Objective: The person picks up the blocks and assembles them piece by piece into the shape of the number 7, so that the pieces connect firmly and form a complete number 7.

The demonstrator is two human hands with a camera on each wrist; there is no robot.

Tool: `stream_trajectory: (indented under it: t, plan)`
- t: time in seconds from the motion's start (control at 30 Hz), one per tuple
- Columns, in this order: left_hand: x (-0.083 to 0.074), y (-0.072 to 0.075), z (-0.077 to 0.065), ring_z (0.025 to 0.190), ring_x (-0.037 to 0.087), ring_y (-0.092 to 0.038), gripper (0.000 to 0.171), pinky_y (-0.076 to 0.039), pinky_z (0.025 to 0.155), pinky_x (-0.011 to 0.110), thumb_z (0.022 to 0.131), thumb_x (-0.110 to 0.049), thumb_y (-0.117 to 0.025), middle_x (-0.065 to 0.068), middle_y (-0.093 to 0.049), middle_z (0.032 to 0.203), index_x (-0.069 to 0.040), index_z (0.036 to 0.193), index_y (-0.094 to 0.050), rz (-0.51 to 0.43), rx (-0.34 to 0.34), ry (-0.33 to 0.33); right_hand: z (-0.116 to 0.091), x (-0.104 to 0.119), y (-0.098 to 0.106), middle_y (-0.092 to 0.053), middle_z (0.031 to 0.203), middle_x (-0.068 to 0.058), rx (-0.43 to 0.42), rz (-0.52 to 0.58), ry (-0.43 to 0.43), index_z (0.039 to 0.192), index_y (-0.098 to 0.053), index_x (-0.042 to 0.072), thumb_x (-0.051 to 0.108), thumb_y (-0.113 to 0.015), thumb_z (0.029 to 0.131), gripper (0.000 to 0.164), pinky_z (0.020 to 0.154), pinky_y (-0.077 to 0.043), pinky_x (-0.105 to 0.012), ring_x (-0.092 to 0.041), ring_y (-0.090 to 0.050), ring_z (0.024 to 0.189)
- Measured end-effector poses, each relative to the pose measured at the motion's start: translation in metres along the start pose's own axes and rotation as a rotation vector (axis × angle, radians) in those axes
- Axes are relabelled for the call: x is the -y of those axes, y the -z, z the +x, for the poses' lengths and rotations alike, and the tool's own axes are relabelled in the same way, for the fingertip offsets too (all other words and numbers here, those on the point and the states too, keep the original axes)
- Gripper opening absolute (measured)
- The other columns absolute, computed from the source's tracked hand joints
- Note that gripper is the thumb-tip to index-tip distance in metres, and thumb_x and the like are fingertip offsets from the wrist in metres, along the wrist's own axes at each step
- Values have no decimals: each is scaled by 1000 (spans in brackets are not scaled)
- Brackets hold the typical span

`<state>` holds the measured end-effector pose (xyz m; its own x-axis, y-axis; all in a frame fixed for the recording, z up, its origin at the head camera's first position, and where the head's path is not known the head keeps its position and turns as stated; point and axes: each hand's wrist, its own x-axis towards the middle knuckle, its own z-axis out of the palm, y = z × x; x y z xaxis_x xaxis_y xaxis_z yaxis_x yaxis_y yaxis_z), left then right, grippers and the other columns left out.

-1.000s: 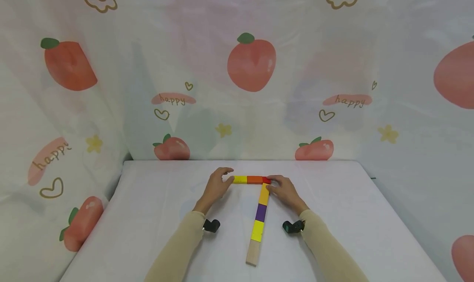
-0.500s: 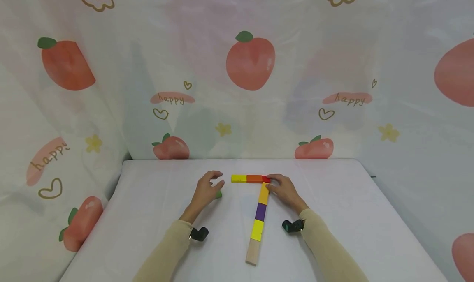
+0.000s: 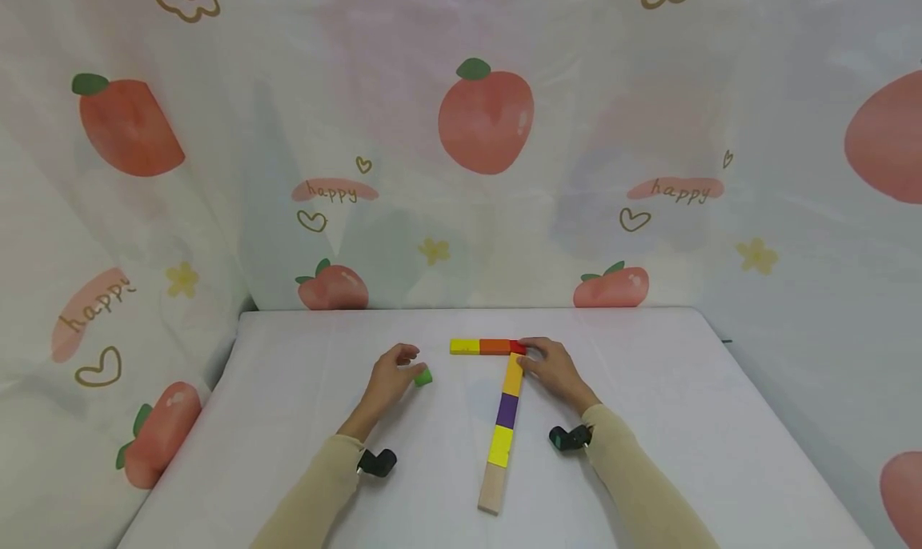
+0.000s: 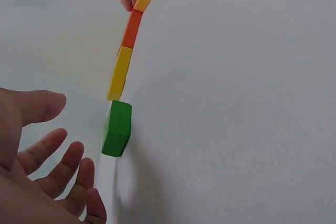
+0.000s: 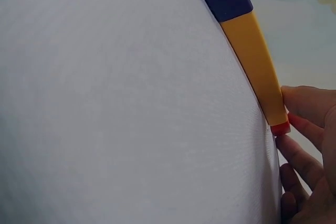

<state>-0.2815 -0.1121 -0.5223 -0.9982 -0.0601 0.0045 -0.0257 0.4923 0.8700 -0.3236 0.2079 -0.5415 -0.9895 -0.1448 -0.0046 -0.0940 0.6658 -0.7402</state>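
Observation:
In the head view my left hand (image 3: 391, 379) is beside a small green block (image 3: 423, 377). Its fingers are spread and apart from the block (image 4: 117, 128) in the left wrist view, holding nothing. My right hand (image 3: 556, 371) is at the corner where two rows of blocks meet. Its thumb touches the side of an orange-yellow block (image 5: 254, 64), and its other fingers touch a red block (image 5: 281, 128), mostly hidden by them. An orange block (image 3: 495, 346) and a yellow block (image 3: 464, 346) run left from the red one.
Toward me from the corner extend a purple block (image 3: 507, 410), another yellow block (image 3: 500, 446) and a plain wood block (image 3: 493, 488). They lie on a white-covered table (image 3: 634, 469), with a fruit-patterned curtain (image 3: 490, 237) behind it.
My left hand has drawn back from the yellow block's left end, leftward and toward me, and the green block has come into view beside it. The right hand has stayed at the corner.

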Motion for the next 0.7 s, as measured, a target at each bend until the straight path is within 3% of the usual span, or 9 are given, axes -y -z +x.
stream_trajectory:
  t: [0.33, 0.7]
  plan:
    - [13, 1, -3, 113, 33, -61, 37, -51, 96, 46, 86, -17, -75, 14, -66, 118, -4, 118, -64, 52, 36, -7, -1, 2, 1, -53, 143, -14, 1, -7, -6, 135, -59, 13, 25, -67, 93, 45, 117, -27, -59, -38, -40, 140]
    - [15, 2, -8, 120, 33, -58, 41, -47, 102, 48, 85, -18, -75, 17, -63, 126, -4, 122, -65, 86, 54, 0, 1, -1, 0, -54, 143, -14, 0, -6, 6, 135, -60, 13, 24, -67, 93, 44, 116, -28, -58, -37, -41, 139]
